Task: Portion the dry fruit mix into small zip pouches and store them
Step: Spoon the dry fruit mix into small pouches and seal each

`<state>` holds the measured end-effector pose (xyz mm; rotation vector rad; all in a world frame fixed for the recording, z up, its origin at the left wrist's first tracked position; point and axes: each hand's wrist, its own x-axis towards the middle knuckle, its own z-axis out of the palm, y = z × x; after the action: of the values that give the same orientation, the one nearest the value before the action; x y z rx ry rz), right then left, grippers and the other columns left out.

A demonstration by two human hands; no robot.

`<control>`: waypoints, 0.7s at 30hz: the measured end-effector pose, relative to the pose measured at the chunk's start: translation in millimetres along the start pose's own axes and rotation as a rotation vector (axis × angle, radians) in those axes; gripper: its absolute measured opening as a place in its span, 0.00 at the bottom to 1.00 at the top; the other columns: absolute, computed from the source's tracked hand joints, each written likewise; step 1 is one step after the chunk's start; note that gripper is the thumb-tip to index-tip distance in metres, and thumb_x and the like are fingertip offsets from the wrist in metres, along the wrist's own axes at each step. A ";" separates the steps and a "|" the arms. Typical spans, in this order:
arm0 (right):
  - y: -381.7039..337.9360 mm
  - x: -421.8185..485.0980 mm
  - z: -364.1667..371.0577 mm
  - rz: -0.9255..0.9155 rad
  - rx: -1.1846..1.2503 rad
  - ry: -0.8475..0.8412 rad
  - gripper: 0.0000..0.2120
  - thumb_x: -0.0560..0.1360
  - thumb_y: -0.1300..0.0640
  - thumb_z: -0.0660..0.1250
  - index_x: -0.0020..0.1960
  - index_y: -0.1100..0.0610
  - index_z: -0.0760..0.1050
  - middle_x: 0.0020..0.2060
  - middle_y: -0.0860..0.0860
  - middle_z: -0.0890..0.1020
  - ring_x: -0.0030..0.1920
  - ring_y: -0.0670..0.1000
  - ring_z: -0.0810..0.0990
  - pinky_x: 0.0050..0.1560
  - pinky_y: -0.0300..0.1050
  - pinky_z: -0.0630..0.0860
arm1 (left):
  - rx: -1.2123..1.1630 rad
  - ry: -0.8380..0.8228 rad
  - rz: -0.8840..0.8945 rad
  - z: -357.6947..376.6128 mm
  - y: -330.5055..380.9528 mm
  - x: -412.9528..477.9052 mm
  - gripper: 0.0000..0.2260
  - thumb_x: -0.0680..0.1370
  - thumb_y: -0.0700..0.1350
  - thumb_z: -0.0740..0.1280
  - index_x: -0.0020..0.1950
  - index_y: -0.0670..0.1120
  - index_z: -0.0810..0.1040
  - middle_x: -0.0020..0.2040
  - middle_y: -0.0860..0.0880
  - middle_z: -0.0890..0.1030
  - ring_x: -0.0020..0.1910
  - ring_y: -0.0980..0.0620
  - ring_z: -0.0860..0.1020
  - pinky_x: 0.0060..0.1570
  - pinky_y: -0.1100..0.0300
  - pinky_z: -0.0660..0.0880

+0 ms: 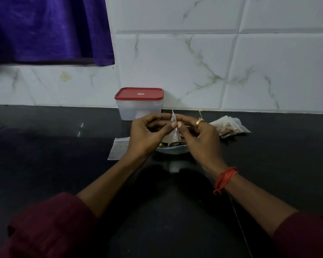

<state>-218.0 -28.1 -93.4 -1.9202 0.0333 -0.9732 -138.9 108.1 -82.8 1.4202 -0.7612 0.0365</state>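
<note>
Pouch (175, 136), small and clear, hangs edge-on between the two hands above the middle of the counter (45, 146). The left hand (147, 133) pinches its upper edge between thumb and curled fingers. The right hand (199, 136) pinches the same edge from the other side, and the two thumb tips almost touch. The remaining fingers of both hands are bent inward. I cannot tell whether the pouch's mouth is sealed or how much is in it.

Just under the hands sits a bowl (172, 151), mostly hidden by them; only its near rim and a bit of the mix (160, 145) show. Flat empty pouches (118, 148) lie on the counter just left of the bowl, partly under the left wrist. Filled pouches (229, 126) lie in a small heap to the right, beyond the right hand, with brown pieces visible inside.

A box (139, 110) with a red lid (139, 93) on it stands behind the hands against the tiled wall (231, 62). A purple curtain (45, 28) hangs at upper left. The right hand wears a ring (200, 121), and an orange thread (225, 179) circles that wrist. Both forearms come out of maroon sleeves (50, 226).
</note>
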 end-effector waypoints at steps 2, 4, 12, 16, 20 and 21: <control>-1.4 -0.7 -0.9 -0.013 -0.001 -0.020 0.13 0.79 0.53 0.70 0.62 0.48 0.82 0.52 0.44 0.86 0.52 0.40 0.84 0.51 0.45 0.83 | -0.043 0.008 -0.056 -0.8 -0.9 0.5 0.11 0.73 0.40 0.75 0.55 0.43 0.83 0.45 0.47 0.87 0.47 0.51 0.86 0.47 0.60 0.82; -1.6 -1.8 -0.9 -0.018 -0.018 -0.047 0.14 0.78 0.53 0.72 0.63 0.48 0.81 0.49 0.45 0.86 0.49 0.41 0.85 0.49 0.44 0.83 | -0.076 0.022 -0.107 -1.6 -2.5 0.8 0.11 0.73 0.41 0.75 0.55 0.42 0.84 0.46 0.46 0.87 0.47 0.49 0.86 0.48 0.56 0.83; -2.2 -3.9 -0.5 -0.116 -0.142 -0.060 0.21 0.73 0.54 0.77 0.65 0.47 0.80 0.51 0.43 0.86 0.50 0.36 0.83 0.49 0.40 0.83 | -0.167 0.068 -0.228 -6.1 -3.8 1.9 0.09 0.73 0.38 0.76 0.52 0.43 0.83 0.44 0.44 0.87 0.42 0.48 0.86 0.42 0.54 0.84; -2.7 -4.2 1.7 -0.140 -0.116 -0.060 0.20 0.73 0.56 0.76 0.64 0.48 0.80 0.52 0.43 0.85 0.48 0.38 0.84 0.49 0.42 0.83 | -0.203 0.078 -0.249 -5.9 -1.6 1.5 0.10 0.70 0.38 0.77 0.50 0.43 0.83 0.44 0.44 0.87 0.43 0.48 0.86 0.41 0.55 0.83; -2.1 -3.7 1.0 -0.105 -0.068 -0.017 0.12 0.75 0.57 0.74 0.58 0.50 0.83 0.47 0.44 0.85 0.45 0.40 0.84 0.47 0.42 0.83 | -0.224 0.086 -0.230 -5.7 -0.9 2.3 0.16 0.65 0.43 0.78 0.50 0.40 0.83 0.44 0.42 0.86 0.45 0.47 0.86 0.44 0.58 0.82; -2.1 -3.3 0.6 -0.079 -0.040 -0.022 0.11 0.76 0.57 0.74 0.57 0.50 0.84 0.46 0.44 0.86 0.44 0.40 0.85 0.47 0.42 0.83 | -0.216 0.079 -0.220 -5.5 -0.9 2.4 0.16 0.65 0.43 0.78 0.50 0.41 0.83 0.43 0.43 0.86 0.44 0.48 0.86 0.44 0.59 0.81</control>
<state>-220.6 -25.2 -94.0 -1.9811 -0.0360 -1.0108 -134.1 111.9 -82.3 1.2803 -0.5235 -0.1551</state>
